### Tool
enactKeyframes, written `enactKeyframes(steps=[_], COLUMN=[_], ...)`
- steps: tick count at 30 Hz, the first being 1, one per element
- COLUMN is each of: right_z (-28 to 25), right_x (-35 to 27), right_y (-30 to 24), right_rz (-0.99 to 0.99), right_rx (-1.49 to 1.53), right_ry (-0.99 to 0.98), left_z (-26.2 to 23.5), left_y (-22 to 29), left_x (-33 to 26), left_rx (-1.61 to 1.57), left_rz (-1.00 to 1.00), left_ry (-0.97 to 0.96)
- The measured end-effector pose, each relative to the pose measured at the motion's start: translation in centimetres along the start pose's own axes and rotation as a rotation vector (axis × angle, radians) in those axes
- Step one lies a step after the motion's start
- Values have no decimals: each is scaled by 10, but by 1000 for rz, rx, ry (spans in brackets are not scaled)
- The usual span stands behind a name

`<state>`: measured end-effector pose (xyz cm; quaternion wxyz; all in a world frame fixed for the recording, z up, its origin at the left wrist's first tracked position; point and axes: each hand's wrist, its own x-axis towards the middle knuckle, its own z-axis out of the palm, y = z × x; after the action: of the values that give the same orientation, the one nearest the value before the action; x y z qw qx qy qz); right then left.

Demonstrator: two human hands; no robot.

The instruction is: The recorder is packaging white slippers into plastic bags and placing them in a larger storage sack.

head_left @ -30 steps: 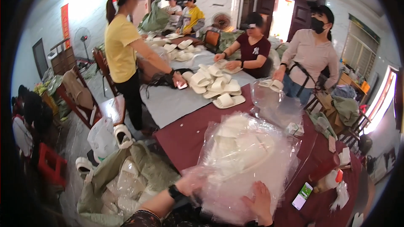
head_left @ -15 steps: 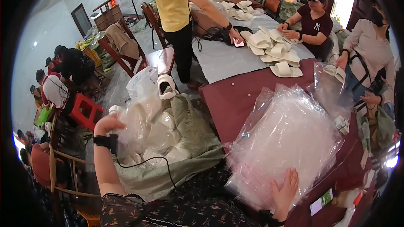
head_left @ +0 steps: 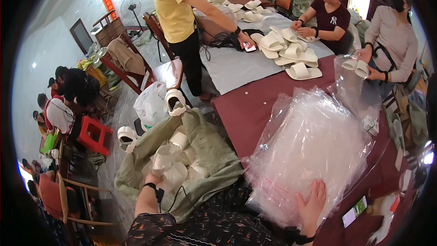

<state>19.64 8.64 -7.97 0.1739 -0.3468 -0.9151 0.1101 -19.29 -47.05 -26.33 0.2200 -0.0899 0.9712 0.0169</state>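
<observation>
My left hand (head_left: 153, 180) reaches down into an open green woven sack (head_left: 211, 143). Its fingers are partly hidden and appear closed on the edge of a clear bag holding white slippers (head_left: 164, 157). More bagged white slippers (head_left: 198, 171) lie around it inside the sack. On the table, my right hand (head_left: 313, 202) rests flat with fingers stretched, upon the near part of a stack of clear plastic bags (head_left: 314, 141).
White clips (head_left: 175, 101) hold the sack's rim. A phone (head_left: 355, 212) lies right of the stack on the dark red table cover (head_left: 241, 123). Loose cream slippers (head_left: 296, 52) are piled farther back. Co-workers handle slippers across the table; a red stool (head_left: 94, 134) stands left.
My left hand has come down from beside the sack into it, along with the clear bag. The right hand stays on the stack. A co-worker at right has brought a second hand to the slippers.
</observation>
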Motion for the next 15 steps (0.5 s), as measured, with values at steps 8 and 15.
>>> enactKeyframes(steps=[8,15], right_z=[-6,2], right_x=[1,-2], right_y=[-1,1], right_rz=[60,102], right_rx=[44,28], right_ry=[-27,-4], left_z=[-89,-130], left_y=[67,127], left_x=[-26,-27], left_rx=[135,587], left_rz=[-279,-57], left_ry=[98,202])
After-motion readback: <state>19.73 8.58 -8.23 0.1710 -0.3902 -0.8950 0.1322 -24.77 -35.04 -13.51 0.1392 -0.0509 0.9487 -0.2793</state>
